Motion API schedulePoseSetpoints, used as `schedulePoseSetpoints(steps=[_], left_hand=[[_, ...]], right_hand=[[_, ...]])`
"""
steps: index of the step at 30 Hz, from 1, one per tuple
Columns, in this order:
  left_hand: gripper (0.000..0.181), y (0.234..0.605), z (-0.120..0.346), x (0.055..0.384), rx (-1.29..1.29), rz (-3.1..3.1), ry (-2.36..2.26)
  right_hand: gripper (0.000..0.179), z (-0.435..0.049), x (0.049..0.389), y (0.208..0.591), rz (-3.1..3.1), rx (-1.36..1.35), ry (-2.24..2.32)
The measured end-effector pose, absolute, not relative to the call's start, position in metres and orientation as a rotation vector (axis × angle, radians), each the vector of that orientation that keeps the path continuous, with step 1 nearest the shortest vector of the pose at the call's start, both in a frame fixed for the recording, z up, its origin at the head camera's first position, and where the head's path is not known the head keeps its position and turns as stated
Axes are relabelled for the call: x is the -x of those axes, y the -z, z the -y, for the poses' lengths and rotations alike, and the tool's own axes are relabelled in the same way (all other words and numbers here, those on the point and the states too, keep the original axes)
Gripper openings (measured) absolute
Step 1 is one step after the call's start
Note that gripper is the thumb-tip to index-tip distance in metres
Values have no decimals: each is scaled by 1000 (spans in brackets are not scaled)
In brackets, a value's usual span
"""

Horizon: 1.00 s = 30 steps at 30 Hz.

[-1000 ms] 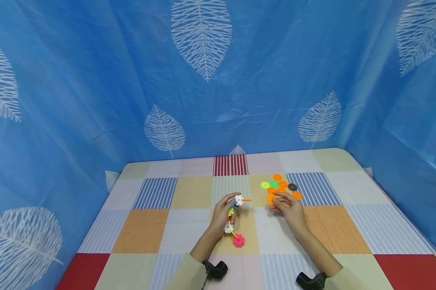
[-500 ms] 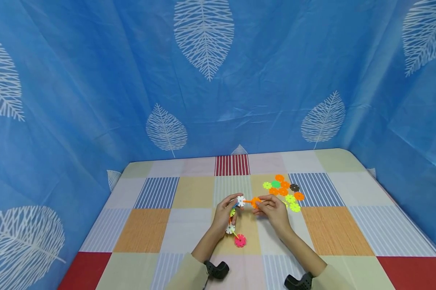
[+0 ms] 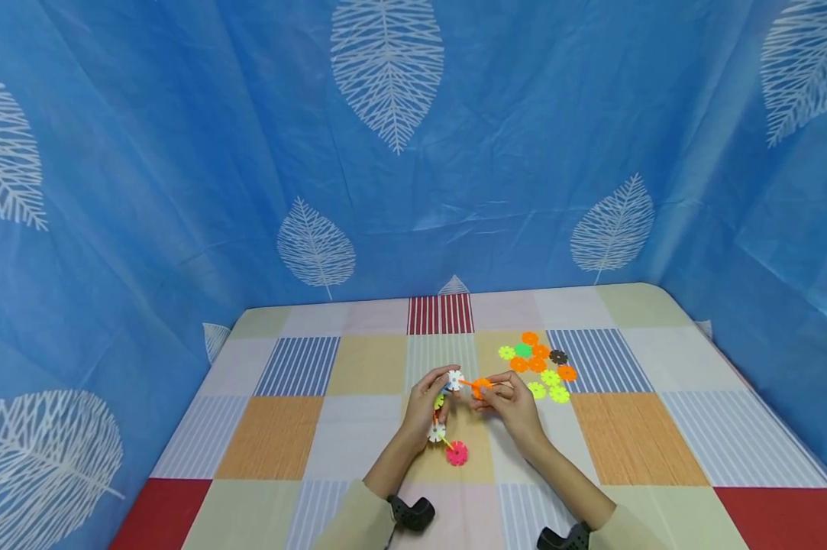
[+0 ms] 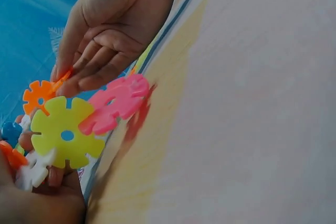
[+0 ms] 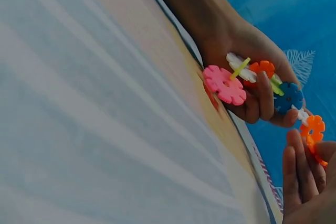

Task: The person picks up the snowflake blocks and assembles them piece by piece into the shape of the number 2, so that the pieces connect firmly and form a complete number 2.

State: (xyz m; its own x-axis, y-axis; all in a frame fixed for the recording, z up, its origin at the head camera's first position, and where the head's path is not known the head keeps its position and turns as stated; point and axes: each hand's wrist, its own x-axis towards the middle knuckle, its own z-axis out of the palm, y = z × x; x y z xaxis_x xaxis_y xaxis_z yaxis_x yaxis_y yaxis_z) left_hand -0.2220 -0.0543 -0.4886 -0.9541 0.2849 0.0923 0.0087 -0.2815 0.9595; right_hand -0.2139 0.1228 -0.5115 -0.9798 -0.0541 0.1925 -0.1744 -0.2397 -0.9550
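Note:
My left hand (image 3: 420, 409) grips a chain of notched, flower-shaped plastic discs, its fingers curled round the middle. A pink disc (image 3: 457, 453) hangs at the near end, joined to a yellow disc (image 4: 67, 132). Farther along come a white disc (image 3: 437, 432), a blue disc (image 5: 289, 97) and another white disc (image 3: 455, 380). An orange disc (image 5: 315, 125) sticks out from that far white one. With thumb and fingertips my right hand (image 3: 519, 412) pinches another orange disc (image 3: 481, 388), which meets the chain's orange one; how deep they fit is unclear.
Right of the hands, loose discs lie on the patchwork cloth (image 3: 358, 428): several orange discs (image 3: 537, 364), several lime discs (image 3: 560, 394), a green disc (image 3: 523, 350) and a black disc (image 3: 558, 357). A blue leaf-print curtain (image 3: 482, 153) encloses the table's back and sides.
My right hand has come left from the loose discs, bringing an orange disc to the chain's orange end. Lime discs it had covered now show. The left hand keeps its grip almost in place.

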Motion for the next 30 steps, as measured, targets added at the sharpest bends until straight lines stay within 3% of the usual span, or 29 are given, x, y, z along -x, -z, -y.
schedulePoseSetpoints(steps=[7, 16, 22, 30], left_hand=[[33, 507, 57, 233, -256, -1736, -2580], [35, 510, 61, 239, -116, -1557, -2863], [30, 511, 63, 239, -39, -1536, -2886], [14, 514, 69, 244, -102, -1461, -2886]], right_hand=[[41, -121, 208, 502, 2105, -507, -2205], [42, -117, 194, 487, 2524, -944, -1684], [25, -119, 198, 490, 2428, -856, -1830], [19, -125, 203, 495, 2351, -716, -1840]])
